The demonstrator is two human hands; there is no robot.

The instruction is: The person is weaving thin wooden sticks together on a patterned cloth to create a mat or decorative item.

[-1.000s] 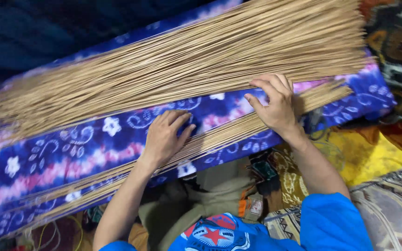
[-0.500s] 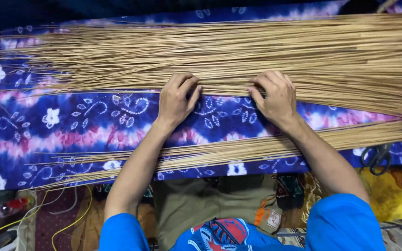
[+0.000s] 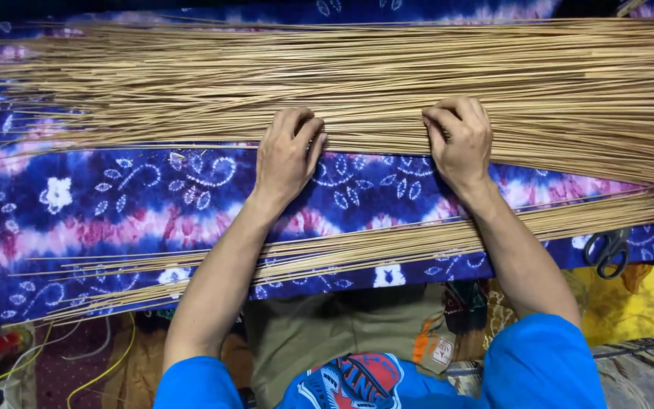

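A wide heap of long thin tan sticks (image 3: 387,83) lies across a blue, pink and white patterned cloth (image 3: 130,204). My left hand (image 3: 285,159) rests palm down at the heap's near edge, its fingertips curled onto the sticks. My right hand (image 3: 459,144) does the same further right, fingers bent onto the near edge of the heap. A smaller, thinner bundle of the same sticks (image 3: 387,246) lies closer to me on the cloth, passing under both forearms.
Scissors (image 3: 607,250) lie at the cloth's right near edge. A yellow cloth (image 3: 645,303) is at the lower right. Yellow and grey cables (image 3: 85,363) trail at the lower left. My lap and blue sleeves fill the bottom middle.
Both hands moved from the near thin bundle up to the edge of the big heap. The view swung so the sticks now lie level, and the right hand shifted slightly right.
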